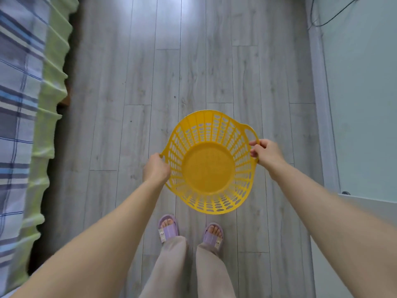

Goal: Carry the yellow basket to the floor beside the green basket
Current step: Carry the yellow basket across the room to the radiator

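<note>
A round yellow basket (pixel 209 168) with slotted walls hangs in the air above the grey plank floor, in front of my feet. It holds nothing. My left hand (pixel 155 168) grips its left handle, and my right hand (pixel 265 152) grips its right handle. The basket is tilted a little, so I look into its solid bottom. No green basket is in view.
A bed (pixel 19 104) with a striped blue cover and a green frilled skirt runs along the left. A pale wall with a white skirting board (pixel 322 104) stands on the right, with a white surface (pixel 369 203) at lower right. My feet in purple slippers (pixel 168 229) stand below the basket.
</note>
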The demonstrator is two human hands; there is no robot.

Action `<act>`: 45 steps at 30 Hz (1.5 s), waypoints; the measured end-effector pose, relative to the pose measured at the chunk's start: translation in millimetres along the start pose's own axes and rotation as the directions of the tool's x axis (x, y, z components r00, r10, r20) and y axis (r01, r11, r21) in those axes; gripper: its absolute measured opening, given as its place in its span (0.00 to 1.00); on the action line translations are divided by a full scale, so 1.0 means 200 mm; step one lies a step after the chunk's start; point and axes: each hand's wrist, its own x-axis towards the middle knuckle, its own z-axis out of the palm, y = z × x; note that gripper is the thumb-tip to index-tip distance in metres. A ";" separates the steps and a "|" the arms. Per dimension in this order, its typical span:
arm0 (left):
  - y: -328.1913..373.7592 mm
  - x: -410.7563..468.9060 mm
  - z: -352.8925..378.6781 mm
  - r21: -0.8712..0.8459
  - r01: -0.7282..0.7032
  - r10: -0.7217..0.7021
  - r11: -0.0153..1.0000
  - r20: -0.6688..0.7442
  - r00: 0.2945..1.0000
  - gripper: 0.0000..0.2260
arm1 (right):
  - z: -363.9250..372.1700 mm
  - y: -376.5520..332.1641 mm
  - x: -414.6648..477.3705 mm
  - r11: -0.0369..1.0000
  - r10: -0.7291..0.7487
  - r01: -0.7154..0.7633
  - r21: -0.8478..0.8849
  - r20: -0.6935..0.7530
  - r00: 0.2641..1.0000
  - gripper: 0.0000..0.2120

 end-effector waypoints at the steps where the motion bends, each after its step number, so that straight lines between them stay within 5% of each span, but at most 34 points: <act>1: 0.04 -0.03 -0.06 0.017 -0.017 0.018 1.000 -0.017 1.000 0.21 | -0.02 -0.06 -0.03 1.000 -0.011 0.010 0.012 0.009 1.000 0.11; 13: 0.57 -0.27 -0.74 -0.161 -0.267 0.209 0.950 -0.306 0.929 0.15 | -0.31 -0.80 -0.30 0.976 -0.151 0.141 0.168 0.046 0.987 0.12; 17: 0.75 -0.25 -1.01 -0.433 -0.325 0.187 0.841 -0.332 0.925 0.19 | -0.36 -1.10 -0.34 0.950 -0.220 0.211 0.232 0.015 0.975 0.12; 24: 1.05 -0.09 -1.47 -0.631 -0.353 0.187 0.691 -0.316 0.930 0.20 | -0.32 -1.66 -0.34 0.909 -0.284 0.275 0.312 -0.016 0.959 0.11; 45: 2.27 0.59 -2.55 -0.679 -0.510 0.253 0.528 -0.448 0.858 0.16 | -0.25 -3.32 0.30 0.806 -0.418 0.397 0.440 -0.052 0.907 0.08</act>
